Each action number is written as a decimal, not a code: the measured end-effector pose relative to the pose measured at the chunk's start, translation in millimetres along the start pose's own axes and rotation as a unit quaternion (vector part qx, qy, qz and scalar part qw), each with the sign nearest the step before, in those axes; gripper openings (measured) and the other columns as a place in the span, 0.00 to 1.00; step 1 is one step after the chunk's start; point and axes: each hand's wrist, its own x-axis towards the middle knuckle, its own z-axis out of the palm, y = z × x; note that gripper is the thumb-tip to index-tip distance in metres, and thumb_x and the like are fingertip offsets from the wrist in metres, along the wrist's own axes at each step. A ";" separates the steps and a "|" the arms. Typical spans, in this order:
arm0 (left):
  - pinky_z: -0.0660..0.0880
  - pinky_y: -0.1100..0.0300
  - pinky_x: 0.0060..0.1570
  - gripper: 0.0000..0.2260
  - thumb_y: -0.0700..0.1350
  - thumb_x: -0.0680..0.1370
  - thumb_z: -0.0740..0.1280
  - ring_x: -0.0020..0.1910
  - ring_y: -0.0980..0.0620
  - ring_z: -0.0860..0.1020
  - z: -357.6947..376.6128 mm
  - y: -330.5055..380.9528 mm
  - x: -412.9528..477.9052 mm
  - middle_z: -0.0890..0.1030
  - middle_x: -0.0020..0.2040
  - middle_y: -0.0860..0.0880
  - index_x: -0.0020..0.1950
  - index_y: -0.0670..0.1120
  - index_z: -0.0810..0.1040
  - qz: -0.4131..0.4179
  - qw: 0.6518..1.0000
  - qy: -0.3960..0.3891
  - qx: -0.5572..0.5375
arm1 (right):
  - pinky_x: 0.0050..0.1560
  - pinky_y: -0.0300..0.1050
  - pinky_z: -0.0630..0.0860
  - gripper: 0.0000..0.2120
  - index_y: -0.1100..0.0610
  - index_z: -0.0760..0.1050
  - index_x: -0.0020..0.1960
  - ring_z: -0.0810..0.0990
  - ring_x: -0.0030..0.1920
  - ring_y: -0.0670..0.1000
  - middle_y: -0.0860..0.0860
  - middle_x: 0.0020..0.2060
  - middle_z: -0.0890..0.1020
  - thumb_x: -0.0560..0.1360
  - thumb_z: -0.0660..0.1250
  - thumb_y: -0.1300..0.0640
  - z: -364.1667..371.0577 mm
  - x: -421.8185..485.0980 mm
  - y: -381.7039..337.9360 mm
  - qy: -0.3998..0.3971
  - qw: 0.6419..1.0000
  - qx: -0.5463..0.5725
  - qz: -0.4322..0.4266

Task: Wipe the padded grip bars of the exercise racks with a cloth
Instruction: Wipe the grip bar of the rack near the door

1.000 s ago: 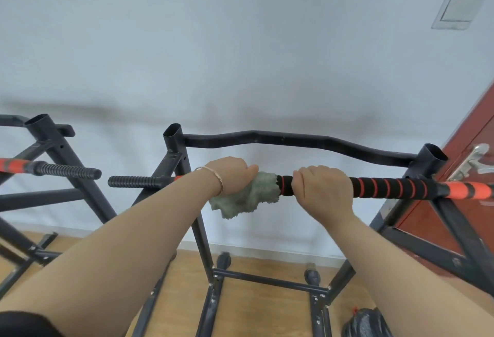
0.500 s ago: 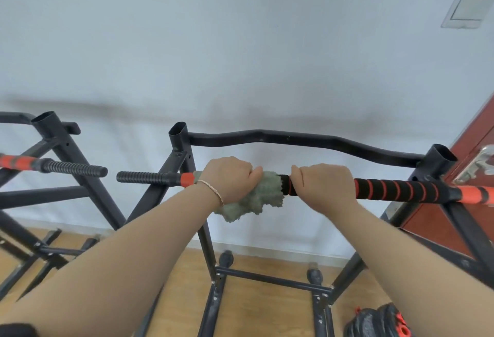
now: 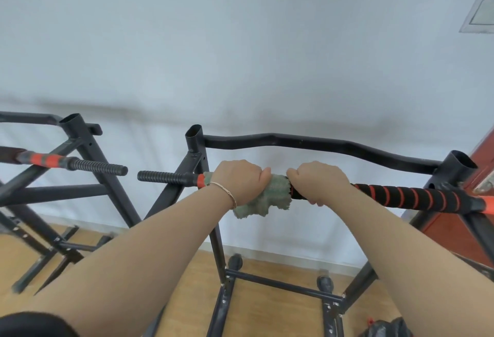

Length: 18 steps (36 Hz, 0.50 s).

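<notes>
The left hand grips a green cloth wrapped round the padded bar. Just beside it, the right hand clasps the bar bare.

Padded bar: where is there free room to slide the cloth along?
Free: the striped padding between the right grip and the right post. Left of the left grip, only the ribbed end. Crowded between grips: cloth fills it.
</notes>
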 end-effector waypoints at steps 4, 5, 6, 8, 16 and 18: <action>0.59 0.58 0.28 0.30 0.62 0.75 0.35 0.27 0.52 0.70 1.2 -19.9 -6.6 0.73 0.27 0.51 0.31 0.48 0.69 -0.001 1.000 -0.015 0.012 | 0.24 0.39 0.63 0.10 0.57 0.70 0.37 0.62 0.20 0.52 0.50 0.23 0.67 0.69 0.72 0.63 34.7 -26.6 1.1 0.240 0.963 -0.084 -0.087; 0.59 0.58 0.28 0.29 0.61 0.77 0.36 0.28 0.52 0.70 1.5 -25.1 -7.7 0.73 0.28 0.51 0.33 0.48 0.69 0.006 0.999 -0.023 0.025 | 0.24 0.39 0.64 0.11 0.57 0.71 0.35 0.63 0.21 0.53 0.50 0.23 0.67 0.68 0.73 0.63 40.1 -29.5 1.3 0.274 0.955 -0.082 -0.075; 0.60 0.58 0.28 0.27 0.59 0.78 0.38 0.29 0.52 0.70 1.1 -28.2 -8.5 0.73 0.29 0.51 0.35 0.47 0.68 0.012 0.999 -0.028 0.040 | 0.25 0.39 0.63 0.11 0.57 0.71 0.35 0.64 0.21 0.53 0.50 0.23 0.67 0.68 0.73 0.62 40.9 -32.0 0.2 0.262 0.958 -0.101 -0.058; 0.60 0.58 0.28 0.21 0.56 0.81 0.41 0.29 0.51 0.69 0.9 -28.6 -7.5 0.72 0.30 0.50 0.41 0.46 0.66 0.018 0.998 -0.026 0.058 | 0.26 0.40 0.61 0.08 0.57 0.71 0.40 0.67 0.24 0.53 0.49 0.26 0.67 0.69 0.71 0.61 29.6 -26.8 -4.0 0.186 0.974 -0.120 -0.040; 0.60 0.57 0.28 0.22 0.54 0.82 0.43 0.28 0.50 0.70 0.9 -22.5 -12.4 0.72 0.30 0.51 0.34 0.48 0.66 -0.021 0.997 -0.041 0.062 | 0.37 0.45 0.77 0.26 0.62 0.79 0.47 0.85 0.31 0.56 0.57 0.33 0.86 0.79 0.47 0.47 -21.0 12.6 -19.5 -0.213 0.946 0.223 0.104; 0.58 0.57 0.28 0.27 0.59 0.78 0.37 0.28 0.51 0.70 2.3 -21.2 -10.8 0.73 0.29 0.51 0.32 0.48 0.67 -0.035 0.998 -0.041 0.042 | 0.34 0.44 0.76 0.27 0.63 0.79 0.46 0.82 0.27 0.55 0.56 0.31 0.85 0.78 0.48 0.46 -17.5 11.4 -17.4 -0.201 0.946 0.234 0.096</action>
